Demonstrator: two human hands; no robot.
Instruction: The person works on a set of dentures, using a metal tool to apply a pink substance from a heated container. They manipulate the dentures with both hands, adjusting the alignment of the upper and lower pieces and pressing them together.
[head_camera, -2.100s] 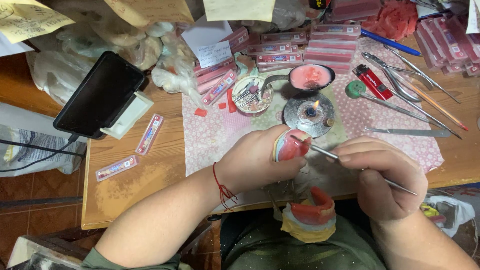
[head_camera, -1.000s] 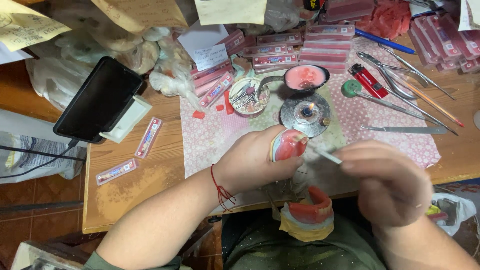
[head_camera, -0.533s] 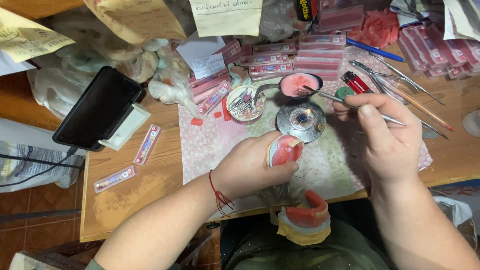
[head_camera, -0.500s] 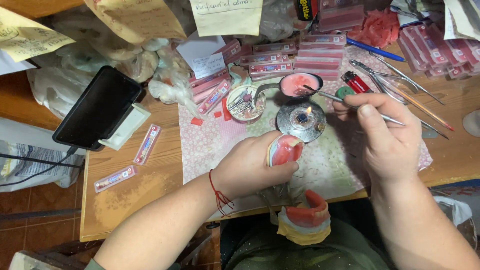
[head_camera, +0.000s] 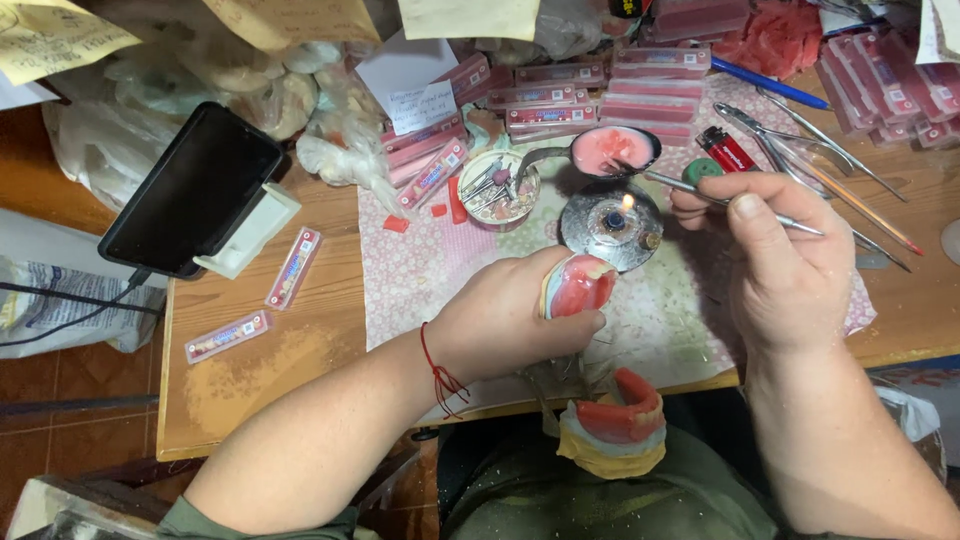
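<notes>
Two hands are at work in the head view, the only view there is. The left hand (head_camera: 510, 325) wraps its fingers closed around a pink wax denture model (head_camera: 578, 287), holding it just above the patterned cloth (head_camera: 440, 270) near the table's front edge. The right hand (head_camera: 785, 260) pinches a thin metal instrument (head_camera: 735, 203), its tip reaching the small lit burner (head_camera: 612, 222) and the spoon-like dish (head_camera: 612, 150) of pink wax; judging by this, wax is being picked up or warmed. Carrying it to the model would call for a steady tip. A round tin (head_camera: 497, 188) holds small burs.
</notes>
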